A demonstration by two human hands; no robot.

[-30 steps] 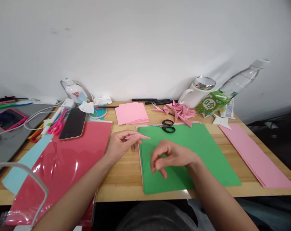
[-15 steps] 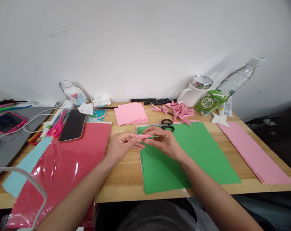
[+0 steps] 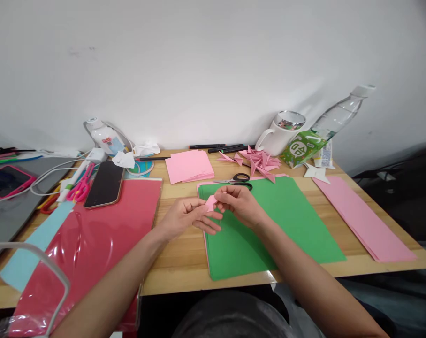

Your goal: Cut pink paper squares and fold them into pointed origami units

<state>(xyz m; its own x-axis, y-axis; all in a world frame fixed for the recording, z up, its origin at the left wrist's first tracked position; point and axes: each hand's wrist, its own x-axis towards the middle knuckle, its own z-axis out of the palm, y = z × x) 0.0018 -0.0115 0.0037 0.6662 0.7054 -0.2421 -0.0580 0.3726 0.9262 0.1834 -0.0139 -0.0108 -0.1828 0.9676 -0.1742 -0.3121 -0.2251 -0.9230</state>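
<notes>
A small folded piece of pink paper (image 3: 210, 203) is held up between my two hands, above the left edge of the green paper sheets (image 3: 276, 230). My left hand (image 3: 188, 217) pinches its lower left part with the thumb on top, the other fingers stretched beneath. The fingertips of my right hand (image 3: 239, 203) are closed on its upper right end. Just behind my right hand lie black-handled scissors (image 3: 241, 177), partly covered by it. Beyond them is a heap of folded pink paper pieces (image 3: 265, 162). A stack of pink paper squares (image 3: 190, 166) lies farther back on the left.
At the back right stand a white mug (image 3: 278, 136), a green carton (image 3: 302, 149) and a leaning clear bottle (image 3: 341, 112). Pink strips (image 3: 364, 218) lie on the right. To the left are red paper in plastic (image 3: 103, 244), a phone (image 3: 105, 184) and pink scissors (image 3: 81, 185).
The pink paper has been turned from nearly edge-on so its folded face shows. My right fingertips have closed in on its upper end, and my left fingers have spread below. The view has shifted slightly.
</notes>
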